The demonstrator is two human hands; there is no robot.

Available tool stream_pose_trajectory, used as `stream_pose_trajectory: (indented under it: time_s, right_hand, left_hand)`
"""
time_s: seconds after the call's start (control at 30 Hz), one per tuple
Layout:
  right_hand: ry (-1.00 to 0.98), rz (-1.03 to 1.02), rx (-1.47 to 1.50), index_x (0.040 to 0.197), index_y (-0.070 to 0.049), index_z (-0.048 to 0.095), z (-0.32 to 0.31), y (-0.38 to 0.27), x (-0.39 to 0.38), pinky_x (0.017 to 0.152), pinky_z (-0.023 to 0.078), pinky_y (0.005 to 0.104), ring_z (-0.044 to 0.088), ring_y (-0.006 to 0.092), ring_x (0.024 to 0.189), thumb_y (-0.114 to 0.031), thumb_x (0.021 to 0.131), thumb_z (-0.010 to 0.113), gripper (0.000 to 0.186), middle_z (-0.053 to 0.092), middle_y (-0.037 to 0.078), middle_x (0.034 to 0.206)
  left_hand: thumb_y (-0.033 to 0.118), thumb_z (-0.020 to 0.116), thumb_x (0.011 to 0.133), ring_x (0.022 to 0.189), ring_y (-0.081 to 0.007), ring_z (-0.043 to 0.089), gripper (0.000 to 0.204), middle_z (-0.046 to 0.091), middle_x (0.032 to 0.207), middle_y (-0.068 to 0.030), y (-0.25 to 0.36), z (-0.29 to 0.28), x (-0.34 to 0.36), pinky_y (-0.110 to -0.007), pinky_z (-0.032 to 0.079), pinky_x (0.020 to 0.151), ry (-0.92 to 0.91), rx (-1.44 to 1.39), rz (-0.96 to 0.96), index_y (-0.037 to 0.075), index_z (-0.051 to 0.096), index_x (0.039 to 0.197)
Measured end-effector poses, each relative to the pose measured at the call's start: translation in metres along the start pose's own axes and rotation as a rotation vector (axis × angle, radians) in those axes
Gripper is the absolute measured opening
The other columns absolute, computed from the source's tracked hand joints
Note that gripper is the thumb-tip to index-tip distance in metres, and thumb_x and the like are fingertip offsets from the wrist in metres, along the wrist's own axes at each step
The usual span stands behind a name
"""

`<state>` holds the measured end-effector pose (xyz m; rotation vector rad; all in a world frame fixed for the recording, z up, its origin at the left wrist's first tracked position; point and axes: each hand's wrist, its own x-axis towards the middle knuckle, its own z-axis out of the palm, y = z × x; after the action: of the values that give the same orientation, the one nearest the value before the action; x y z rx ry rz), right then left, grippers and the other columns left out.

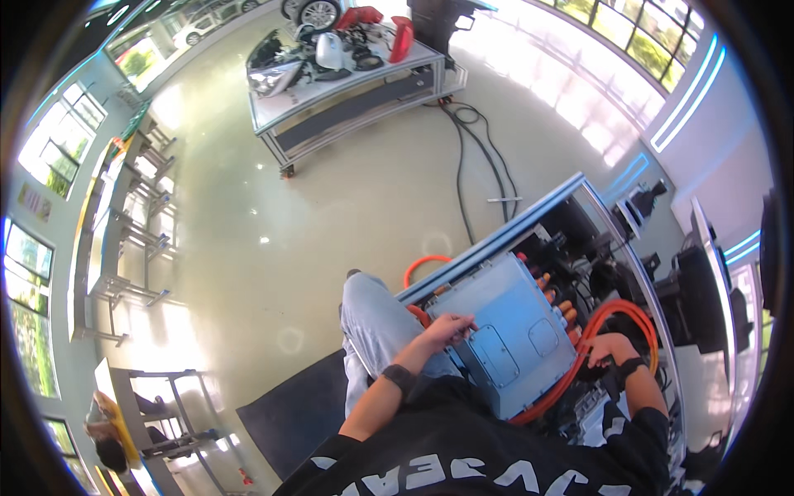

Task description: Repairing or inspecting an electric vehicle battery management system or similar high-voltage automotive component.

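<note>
A pale blue-grey metal box with bolted cover plates sits in an aluminium frame. My left hand rests at the box's left side, fingers curled; whether it holds something small is hard to tell. Thick orange cables loop over the box's right side beside orange connectors. My right hand reaches down by these cables, fingers bent and partly hidden, with what it grips unclear. Black parts and wiring lie inside the frame behind the box.
A wheeled table with car parts stands ahead, black cables on the floor beside it. Benches line the left wall. A person is at lower left. A dark mat lies by my legs. Monitors stand at right.
</note>
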<state>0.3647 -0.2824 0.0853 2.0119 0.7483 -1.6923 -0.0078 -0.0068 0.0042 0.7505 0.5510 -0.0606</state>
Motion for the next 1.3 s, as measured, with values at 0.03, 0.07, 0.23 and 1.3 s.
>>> stream_pose_trajectory:
  time_s: [0.03,0.07,0.23,1.3]
  right_hand:
    - [0.001,0.059,-0.047,0.131,-0.004,0.046,-0.006,-0.014,-0.018,0.054,0.050,0.0319,0.060,0.0179,0.060,-0.010,0.072,0.072,0.065,0.064,0.012,0.078]
    - [-0.011,0.109,-0.076,0.133,-0.005,0.044,-0.009,-0.021,-0.025,0.055,0.051,0.0317,0.061,0.0181,0.062,-0.010,0.072,0.072,0.068,0.065,0.012,0.080]
    - [0.051,0.193,-0.124,0.134,-0.006,0.046,-0.010,-0.024,-0.066,0.059,0.053,0.0317,0.065,0.0189,0.067,-0.010,0.069,0.073,0.071,0.066,0.012,0.084]
    - [1.160,0.159,0.173,0.095,-0.001,0.050,0.062,-0.019,-0.097,0.072,0.049,0.0491,0.064,0.0409,0.081,-0.042,0.086,0.058,0.043,0.064,0.025,0.081]
  left_hand:
    - [0.030,0.056,0.094,0.047,-0.0050,0.038,0.032,0.053,0.065,0.0009,0.000,0.000,0.002,-0.020,0.028,0.043,0.030,-0.002,-0.022,-0.001,0.064,0.095]
    - [0.029,0.055,0.095,0.047,-0.0052,0.037,0.032,0.052,0.065,0.0014,0.003,-0.001,-0.002,-0.020,0.028,0.043,0.059,-0.007,-0.054,-0.001,0.064,0.096]
    - [0.028,0.055,0.095,0.049,-0.0054,0.038,0.031,0.052,0.065,0.0008,0.003,-0.003,-0.004,-0.020,0.028,0.045,0.053,-0.012,-0.011,-0.002,0.062,0.094]
    - [0.026,0.056,0.095,0.046,-0.0058,0.036,0.029,0.052,0.065,-0.0025,0.012,-0.003,-0.003,-0.019,0.026,0.043,0.018,-0.016,-0.009,-0.003,0.059,0.093]
